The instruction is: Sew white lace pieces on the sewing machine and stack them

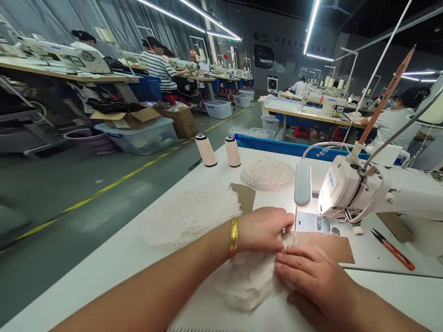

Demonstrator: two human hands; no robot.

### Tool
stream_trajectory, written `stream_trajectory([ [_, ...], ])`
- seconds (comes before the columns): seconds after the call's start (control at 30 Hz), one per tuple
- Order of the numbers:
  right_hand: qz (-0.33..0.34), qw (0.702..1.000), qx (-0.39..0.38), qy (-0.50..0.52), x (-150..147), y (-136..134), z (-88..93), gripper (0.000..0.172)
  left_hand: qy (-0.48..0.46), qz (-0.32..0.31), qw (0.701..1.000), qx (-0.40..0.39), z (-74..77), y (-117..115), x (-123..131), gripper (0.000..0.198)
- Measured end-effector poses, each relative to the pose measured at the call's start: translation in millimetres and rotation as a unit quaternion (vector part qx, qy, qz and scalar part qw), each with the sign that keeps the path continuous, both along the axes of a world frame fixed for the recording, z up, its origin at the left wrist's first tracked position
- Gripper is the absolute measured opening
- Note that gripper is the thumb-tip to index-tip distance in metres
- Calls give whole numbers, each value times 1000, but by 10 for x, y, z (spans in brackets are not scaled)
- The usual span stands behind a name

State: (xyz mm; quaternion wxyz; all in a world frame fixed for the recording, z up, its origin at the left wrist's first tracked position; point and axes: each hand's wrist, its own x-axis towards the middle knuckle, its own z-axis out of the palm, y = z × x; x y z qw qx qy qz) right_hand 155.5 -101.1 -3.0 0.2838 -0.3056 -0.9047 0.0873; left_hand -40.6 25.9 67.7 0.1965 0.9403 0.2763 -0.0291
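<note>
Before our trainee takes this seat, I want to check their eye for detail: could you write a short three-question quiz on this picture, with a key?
1. True or false: the bare left hand and the bare right hand both touch thin, whitish fabric.
2. Which wrist wears the shiny, gold-coloured bracelet?
A) the right
B) the left
C) both
3. How many peach-coloured thread cones with black ends stand on the smooth white table?

Key:
1. True.
2. B.
3. Two.
</note>
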Motion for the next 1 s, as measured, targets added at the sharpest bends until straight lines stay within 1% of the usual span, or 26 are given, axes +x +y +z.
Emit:
stream_trajectory([
  [0.07, -7, 1000, 22, -9, -19, 4, -32, 45, -17, -19, 999, -20, -84, -27, 83, 16],
  [0.13, -34, 999, 31, -11, 16, 1, -39, 35, -57, -28, 998, -9, -159, -53, 156, 19],
  [0.2, -64, 998, 16, -2, 98, -9, -21, 24, -95, 5, 995, 5, -197, -81, 201, 20],
  [0.27, -95, 995, -9, 13, 202, -21, 8, 20, -123, 51, 991, -22, -204, -110, 225, 20],
  [0.33, -127, 991, -16, 27, 291, -24, 30, 20, -149, 84, 981, -91, -202, -140, 246, 15],
  [0.4, -146, 988, -15, 41, 346, -18, 39, 20, -153, 90, 972, -151, -211, -168, 274, 12],
  [0.43, -146, 988, -18, 49, 361, -11, 40, 21, -147, 90, 972, -161, -223, -181, 291, 15],
  [0.47, -144, 988, -23, 56, 369, -4, 39, 22, -136, 90, 974, -157, -241, -192, 309, 16],
  [0.53, -140, 987, -44, 64, 378, 9, 37, 25, -129, 86, 981, -119, -288, -207, 341, 10],
  [0.63, -155, 982, -80, 67, 408, 20, 39, 31, -175, 74, 980, -65, -361, -205, 358, 7],
  [0.7, -174, 977, -102, 67, 445, 27, 46, 31, -206, 78, 974, -48, -395, -192, 350, 7],
  [0.77, -189, 972, -124, 65, 484, 37, 57, 31, -215, 92, 971, -58, -409, -183, 342, 8],
  [0.87, -197, 965, -158, 64, 514, 54, 79, 30, -221, 112, 963, -110, -397, -198, 359, 9],
  [0.93, -202, 961, -177, 66, 512, 57, 94, 26, -237, 118, 953, -146, -378, -227, 393, 12],
  [1.0, -229, 949, -200, 82, 496, 49, 106, 19, -257, 119, 944, -170, -360, -257, 429, 15],
])
